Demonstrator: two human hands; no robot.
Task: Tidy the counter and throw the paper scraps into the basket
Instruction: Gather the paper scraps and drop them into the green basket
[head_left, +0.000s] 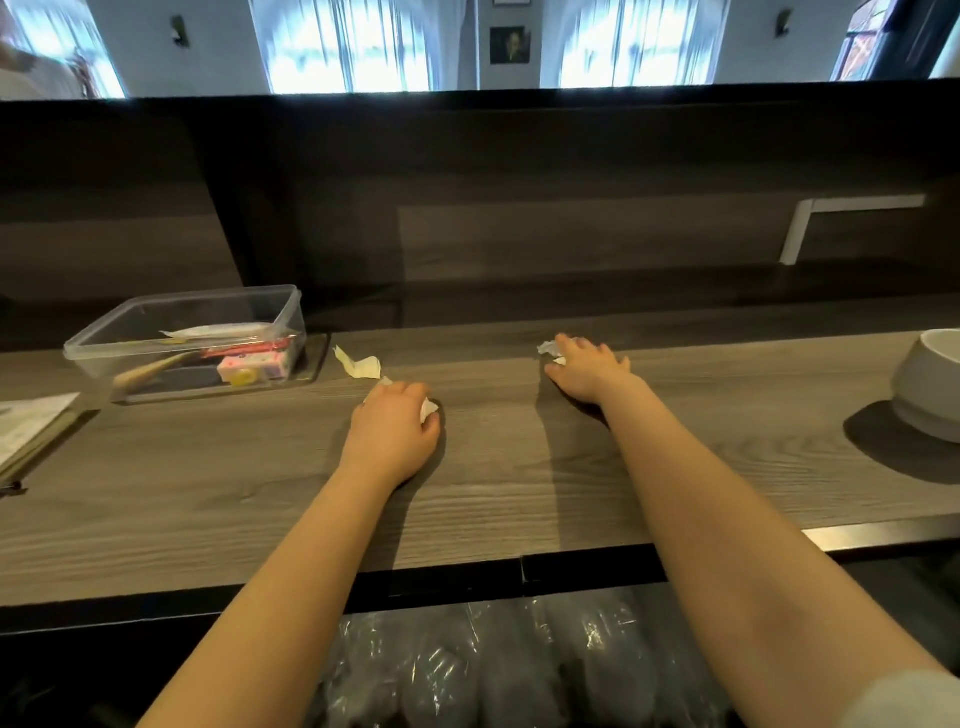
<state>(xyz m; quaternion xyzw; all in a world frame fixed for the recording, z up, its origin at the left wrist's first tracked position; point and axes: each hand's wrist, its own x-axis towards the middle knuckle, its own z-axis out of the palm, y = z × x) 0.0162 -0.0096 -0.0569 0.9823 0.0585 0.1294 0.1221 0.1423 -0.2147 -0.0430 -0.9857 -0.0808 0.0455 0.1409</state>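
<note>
Paper scraps (361, 364) lie on the counter (208, 493). Both arms reach out straight. The left hand (397, 423) curls its fingers around a white scrap (428, 410). The right hand (589, 374) lies farther away, fingers spread flat on two small scraps (547, 348).

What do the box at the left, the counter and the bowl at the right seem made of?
Box: clear glossy plastic; its contents show through. Counter: grey wood or laminate, matte, with visible grain lines. Bowl: perhaps ceramic, matte off-white, thick-walled.
</note>
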